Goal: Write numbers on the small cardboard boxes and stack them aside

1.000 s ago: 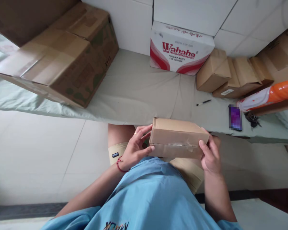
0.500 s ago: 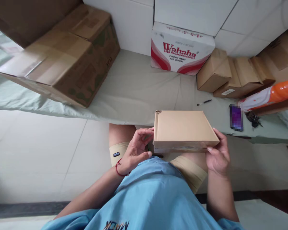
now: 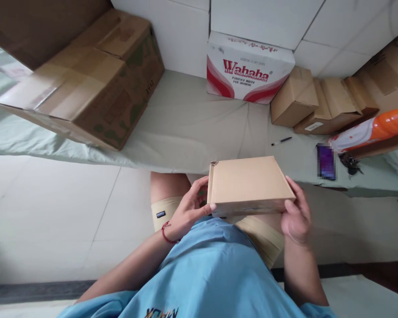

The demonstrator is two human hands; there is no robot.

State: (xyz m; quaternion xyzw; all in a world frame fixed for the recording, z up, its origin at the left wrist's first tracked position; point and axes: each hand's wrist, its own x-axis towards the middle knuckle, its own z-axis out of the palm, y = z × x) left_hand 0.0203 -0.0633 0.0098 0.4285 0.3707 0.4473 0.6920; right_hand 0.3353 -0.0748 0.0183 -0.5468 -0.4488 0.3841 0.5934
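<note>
- Both of your hands are on one flat cardboard box (image 3: pixel 248 183), which you hold above your lap, just in front of the table's near edge, with its broad plain face turned up and roughly level.
- Your left hand (image 3: pixel 189 211) is curled against the box's left end, thumb pressed on the lower corner and fingers bent behind the short side; a red cord circles that wrist.
- Your right hand (image 3: pixel 295 214) is clamped on the right front corner, thumb on the narrow front edge and fingers wrapped along the side.
- That box is a shallow rectangle of smooth, matte tan card with crisp edges; a strip of glossy tape shows faintly along the front side.
- Beyond it lies the table (image 3: pixel 192 123), draped in a pale green cloth that is soft and creased.
- On the cloth at left rests a big brown carton (image 3: pixel 86 84), worn, with broad tape bands and green printing.
- Against the tiled wall stands a white and red carton (image 3: pixel 248 66) printed "Wahaha".
- To its right lean several small tan boxes (image 3: pixel 318 104), tipped against one another.
- Near them lie a slim black pen (image 3: pixel 281 141), a dark phone (image 3: pixel 325 161) and an orange and white bottle (image 3: pixel 371 130) on its side.
</note>
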